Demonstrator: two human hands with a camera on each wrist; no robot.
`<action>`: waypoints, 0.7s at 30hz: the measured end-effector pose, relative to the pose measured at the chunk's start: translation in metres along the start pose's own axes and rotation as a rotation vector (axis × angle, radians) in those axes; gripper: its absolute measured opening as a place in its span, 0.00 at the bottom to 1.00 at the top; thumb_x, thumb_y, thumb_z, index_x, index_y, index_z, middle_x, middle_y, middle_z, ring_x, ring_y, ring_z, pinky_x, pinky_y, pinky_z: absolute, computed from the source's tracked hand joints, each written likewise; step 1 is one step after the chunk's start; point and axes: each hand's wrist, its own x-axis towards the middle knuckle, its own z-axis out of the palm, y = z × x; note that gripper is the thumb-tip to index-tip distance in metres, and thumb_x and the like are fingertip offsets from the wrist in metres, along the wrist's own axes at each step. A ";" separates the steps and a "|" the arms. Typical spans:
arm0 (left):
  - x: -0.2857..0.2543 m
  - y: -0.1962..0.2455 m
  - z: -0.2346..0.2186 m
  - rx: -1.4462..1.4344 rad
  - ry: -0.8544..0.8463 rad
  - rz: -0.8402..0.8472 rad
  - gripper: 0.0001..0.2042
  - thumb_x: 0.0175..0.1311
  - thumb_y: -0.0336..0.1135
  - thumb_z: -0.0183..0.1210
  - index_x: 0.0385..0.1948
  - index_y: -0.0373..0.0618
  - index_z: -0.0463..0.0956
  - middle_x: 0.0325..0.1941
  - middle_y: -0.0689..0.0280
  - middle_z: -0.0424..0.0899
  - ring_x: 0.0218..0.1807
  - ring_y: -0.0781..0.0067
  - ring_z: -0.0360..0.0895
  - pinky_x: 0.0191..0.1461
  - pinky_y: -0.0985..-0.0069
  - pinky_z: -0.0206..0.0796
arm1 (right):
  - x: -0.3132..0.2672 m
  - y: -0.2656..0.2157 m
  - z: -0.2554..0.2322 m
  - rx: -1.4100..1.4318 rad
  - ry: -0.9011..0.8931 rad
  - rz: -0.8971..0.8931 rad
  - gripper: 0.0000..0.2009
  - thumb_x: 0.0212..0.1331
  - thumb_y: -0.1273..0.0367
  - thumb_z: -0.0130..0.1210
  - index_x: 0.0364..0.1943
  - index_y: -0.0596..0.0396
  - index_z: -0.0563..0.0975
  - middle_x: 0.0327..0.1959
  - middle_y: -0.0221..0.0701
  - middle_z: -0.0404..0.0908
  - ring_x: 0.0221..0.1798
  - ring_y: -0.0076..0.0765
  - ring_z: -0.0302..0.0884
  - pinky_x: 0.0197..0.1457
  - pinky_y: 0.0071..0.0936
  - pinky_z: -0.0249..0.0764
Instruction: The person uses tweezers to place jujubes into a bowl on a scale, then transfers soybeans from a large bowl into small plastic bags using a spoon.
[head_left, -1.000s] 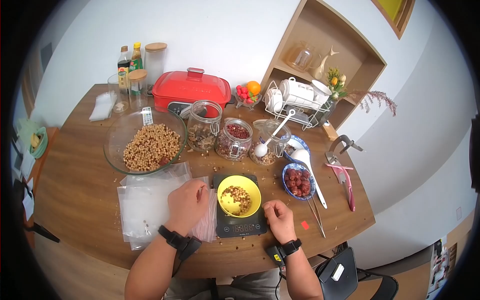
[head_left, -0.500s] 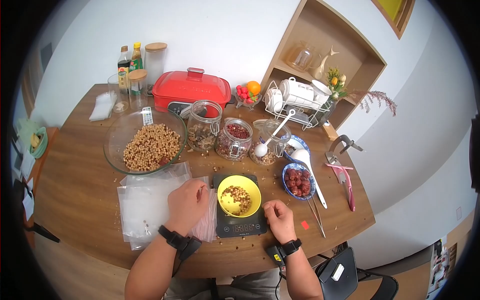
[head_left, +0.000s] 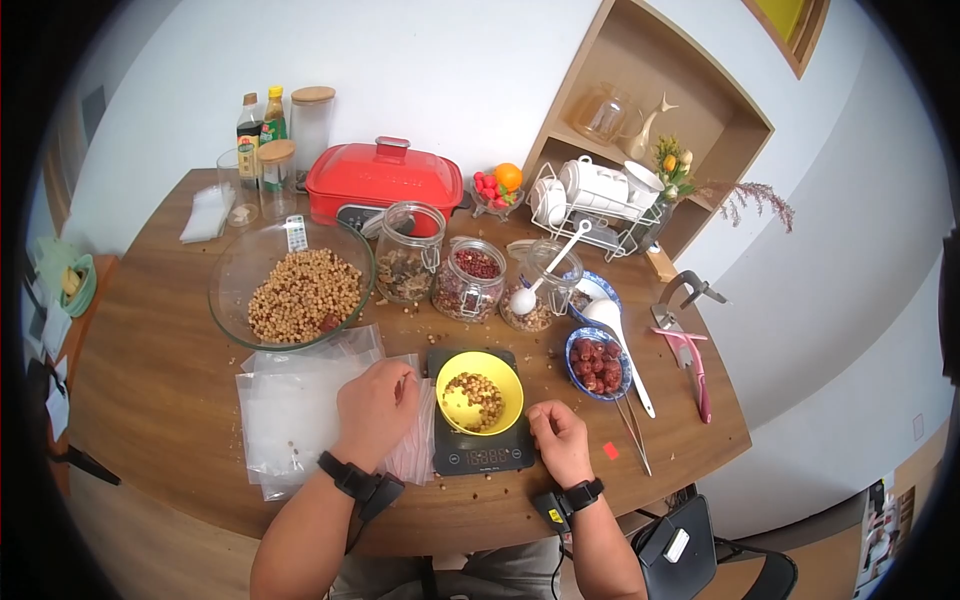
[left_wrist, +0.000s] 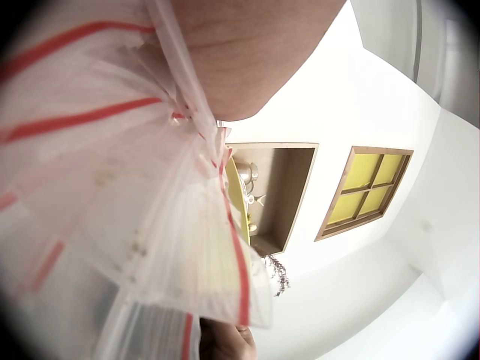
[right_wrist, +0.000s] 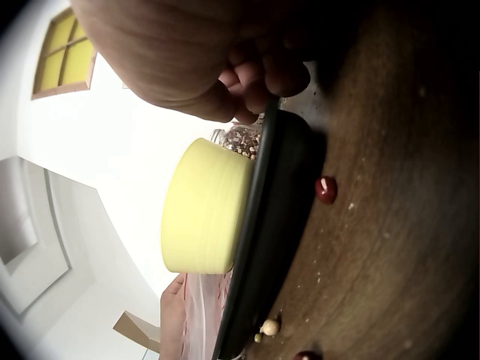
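Note:
My left hand (head_left: pixel 375 412) holds a bunch of clear zip-lock bags (left_wrist: pixel 150 217) with red seal strips; their folds converge under the hand, and its fingertips are hidden in the left wrist view. Just right of it, a yellow bowl (head_left: pixel 455 412) with beans in it stands on a black kitchen scale (head_left: pixel 445 440) whose display is lit. My right hand (head_left: pixel 560 440) rests by the scale's right edge, fingers loosely curled around nothing. In the right wrist view its fingers (right_wrist: pixel 285 73) are close to the scale's rim.
A large glass bowl (head_left: pixel 222 300) of beans stands at the left. Behind the scale are glass jars (head_left: pixel 468 290) and a red electric cooker (head_left: pixel 380 180). To the right are a blue-patterned bowl of red dates (head_left: pixel 597 365), a white ladle (head_left: pixel 630 365) and tongs (head_left: pixel 634 436). Loose beans (right_wrist: pixel 325 190) lie about.

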 end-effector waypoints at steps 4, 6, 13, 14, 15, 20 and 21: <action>0.000 0.000 0.000 -0.005 0.003 0.004 0.04 0.70 0.34 0.64 0.39 0.46 0.85 0.36 0.61 0.89 0.32 0.56 0.86 0.38 0.61 0.77 | 0.000 0.001 0.000 0.002 0.001 -0.006 0.09 0.80 0.65 0.60 0.44 0.56 0.83 0.30 0.20 0.80 0.28 0.14 0.73 0.33 0.17 0.70; 0.000 -0.001 0.001 -0.009 0.005 0.006 0.04 0.70 0.34 0.64 0.39 0.46 0.85 0.36 0.61 0.89 0.32 0.56 0.86 0.37 0.61 0.77 | 0.001 0.003 0.000 0.007 0.000 -0.003 0.09 0.80 0.65 0.60 0.44 0.56 0.83 0.30 0.20 0.80 0.28 0.14 0.74 0.33 0.17 0.70; 0.000 0.000 0.000 -0.009 0.000 0.007 0.04 0.70 0.33 0.64 0.39 0.47 0.85 0.36 0.61 0.89 0.32 0.56 0.86 0.37 0.61 0.77 | 0.001 0.002 0.000 -0.002 -0.007 0.002 0.08 0.80 0.66 0.60 0.45 0.56 0.83 0.30 0.20 0.80 0.29 0.14 0.74 0.33 0.17 0.71; 0.000 -0.001 0.001 -0.012 0.003 0.011 0.04 0.70 0.33 0.64 0.39 0.47 0.85 0.36 0.61 0.89 0.32 0.56 0.86 0.37 0.61 0.77 | 0.001 0.003 -0.001 -0.007 -0.010 -0.003 0.08 0.79 0.67 0.59 0.45 0.57 0.83 0.30 0.20 0.80 0.29 0.14 0.74 0.33 0.17 0.71; 0.000 -0.001 0.001 -0.014 0.005 0.015 0.04 0.70 0.33 0.64 0.39 0.47 0.85 0.36 0.61 0.89 0.32 0.56 0.86 0.37 0.61 0.77 | 0.001 0.005 -0.001 -0.012 -0.013 -0.007 0.07 0.79 0.68 0.58 0.45 0.57 0.83 0.31 0.20 0.80 0.29 0.14 0.74 0.33 0.17 0.71; 0.000 0.000 0.001 -0.026 0.015 0.010 0.04 0.69 0.33 0.65 0.38 0.46 0.85 0.33 0.62 0.88 0.31 0.60 0.85 0.36 0.64 0.76 | -0.001 -0.002 -0.002 0.008 -0.031 0.016 0.06 0.78 0.72 0.55 0.47 0.57 0.83 0.31 0.21 0.81 0.29 0.14 0.74 0.33 0.17 0.70; 0.000 0.001 0.000 -0.030 0.018 0.007 0.04 0.69 0.33 0.65 0.38 0.46 0.85 0.32 0.62 0.87 0.30 0.61 0.85 0.36 0.65 0.75 | -0.001 -0.008 -0.002 0.044 -0.036 0.061 0.07 0.78 0.72 0.55 0.47 0.57 0.83 0.31 0.21 0.81 0.29 0.14 0.73 0.33 0.17 0.70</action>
